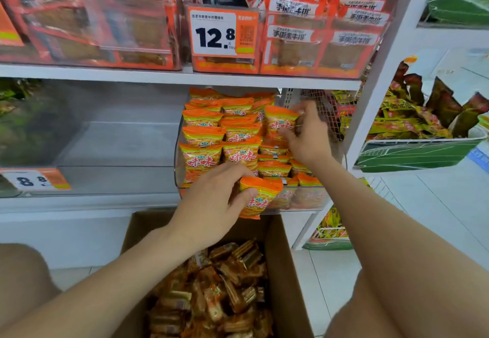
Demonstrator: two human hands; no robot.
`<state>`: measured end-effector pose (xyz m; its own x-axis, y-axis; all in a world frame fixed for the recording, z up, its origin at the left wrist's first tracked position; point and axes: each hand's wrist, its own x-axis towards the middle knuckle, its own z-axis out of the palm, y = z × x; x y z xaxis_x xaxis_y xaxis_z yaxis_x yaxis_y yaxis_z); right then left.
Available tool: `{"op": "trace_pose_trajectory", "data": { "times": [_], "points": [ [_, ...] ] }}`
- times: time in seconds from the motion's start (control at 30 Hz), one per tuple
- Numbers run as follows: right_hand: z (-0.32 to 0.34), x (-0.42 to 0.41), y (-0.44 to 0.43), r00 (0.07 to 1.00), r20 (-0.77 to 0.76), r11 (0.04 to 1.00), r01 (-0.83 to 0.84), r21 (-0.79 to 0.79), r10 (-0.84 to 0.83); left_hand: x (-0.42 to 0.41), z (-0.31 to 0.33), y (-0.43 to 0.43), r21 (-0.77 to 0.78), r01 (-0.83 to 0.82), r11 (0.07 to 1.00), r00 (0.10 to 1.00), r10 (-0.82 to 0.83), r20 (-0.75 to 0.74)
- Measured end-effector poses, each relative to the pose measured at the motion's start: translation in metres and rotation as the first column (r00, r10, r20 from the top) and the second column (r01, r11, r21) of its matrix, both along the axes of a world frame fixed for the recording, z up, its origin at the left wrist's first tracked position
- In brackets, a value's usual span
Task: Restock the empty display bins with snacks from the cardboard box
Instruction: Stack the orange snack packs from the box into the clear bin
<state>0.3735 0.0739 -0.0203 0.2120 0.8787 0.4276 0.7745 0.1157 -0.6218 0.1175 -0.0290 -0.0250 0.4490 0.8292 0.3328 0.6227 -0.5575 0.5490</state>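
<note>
Now my L hand (211, 202) clamps an orange packet (260, 197) at the clear bin (178, 170) front, R hand (309, 136) pinches a 2nd packet (280, 123) inside.

Orange-and-yellow snack packets (203, 136) stacked in a clear plastic display bin (177, 170), one packet (260, 197) upright before its front, neighbouring clear bin (119, 178) empty, brown cardboard box (280, 271) below holding brownish wrapped snacks (225, 292).
</note>
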Motion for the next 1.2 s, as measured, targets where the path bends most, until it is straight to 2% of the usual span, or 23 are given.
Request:
{"op": "trace_pose_trajectory", "data": {
  "times": [0.1, 0.17, 0.3, 0.4, 0.47, 0.5, 0.57, 0.6, 0.67, 0.73, 0.77, 0.83, 0.9, 0.97, 1.03, 1.13, 1.2],
  "points": [
    [-0.008, -0.005, 0.013, 0.993, 0.041, 0.993, -0.112, -0.046, 0.114, 0.003, -0.001, 0.003, 0.002, -0.015, 1.0, 1.0, 0.015, 0.027],
    [-0.008, -0.003, 0.02, 0.99, 0.048, 0.988, -0.13, -0.082, 0.134, 0.004, 0.001, 0.005, -0.017, -0.03, 0.999, 0.998, 0.031, 0.062],
    [-0.009, 0.001, 0.018, 0.964, 0.115, 0.952, -0.211, -0.221, 0.24, 0.005, 0.005, 0.007, -0.076, -0.082, 0.994, 0.983, 0.093, 0.16],
    [0.006, -0.002, 0.0, 0.972, 0.158, 0.979, -0.154, -0.136, 0.175, 0.003, 0.007, 0.008, -0.165, -0.086, 0.983, 0.959, 0.126, 0.252],
    [0.024, -0.008, -0.021, 0.989, 0.031, 0.988, -0.144, -0.048, 0.146, 0.001, 0.009, 0.009, -0.213, -0.086, 0.973, 0.94, 0.15, 0.306],
    [0.034, -0.01, -0.035, 0.976, -0.093, 0.978, -0.203, -0.044, 0.198, 0.0, 0.011, 0.01, -0.233, -0.096, 0.968, 0.927, 0.172, 0.332],
    [0.051, -0.012, -0.065, 0.875, -0.326, 0.905, -0.411, -0.108, 0.359, 0.002, 0.014, 0.011, -0.268, -0.108, 0.957, 0.896, 0.211, 0.391],
    [0.056, -0.012, -0.078, 0.821, -0.38, 0.846, -0.511, -0.153, 0.427, 0.004, 0.016, 0.011, -0.277, -0.11, 0.954, 0.879, 0.223, 0.421],
    [0.056, -0.012, -0.096, 0.767, -0.396, 0.753, -0.616, -0.232, 0.505, 0.009, 0.02, 0.009, -0.266, -0.106, 0.958, 0.862, 0.222, 0.456],
    [0.052, -0.005, -0.098, 0.765, -0.386, 0.735, -0.626, -0.259, 0.515, 0.014, 0.023, 0.007, -0.244, -0.084, 0.966, 0.871, 0.19, 0.453],
    [0.052, -0.001, -0.096, 0.763, -0.4, 0.74, -0.624, -0.251, 0.508, 0.016, 0.024, 0.006, -0.212, -0.083, 0.974, 0.892, 0.167, 0.42],
    [0.048, 0.01, -0.087, 0.778, -0.43, 0.79, -0.578, -0.202, 0.459, 0.016, 0.021, 0.005, -0.027, -0.156, 0.987, 0.954, 0.157, 0.256],
    [0.042, 0.02, -0.075, 0.849, -0.396, 0.9, -0.421, -0.108, 0.35, 0.014, 0.014, 0.007, 0.203, -0.193, 0.96, 0.981, 0.182, 0.07],
    [0.031, 0.025, -0.059, 0.932, -0.316, 0.979, -0.199, -0.035, 0.178, 0.01, 0.007, 0.012, 0.345, -0.17, 0.923, 0.972, 0.215, -0.096],
    [0.017, 0.025, -0.043, 0.973, -0.221, 0.996, -0.08, -0.026, 0.072, 0.009, 0.002, 0.016, 0.386, -0.149, 0.911, 0.949, 0.241, -0.204],
    [0.0, 0.014, -0.024, 0.985, -0.141, 0.988, -0.115, -0.105, 0.1, 0.009, -0.001, 0.019, 0.369, -0.147, 0.918, 0.921, 0.263, -0.288],
    [-0.006, 0.002, -0.017, 0.991, -0.087, 0.989, -0.107, -0.098, 0.099, 0.008, -0.002, 0.02, 0.369, -0.145, 0.918, 0.913, 0.268, -0.307]
  ]
}}
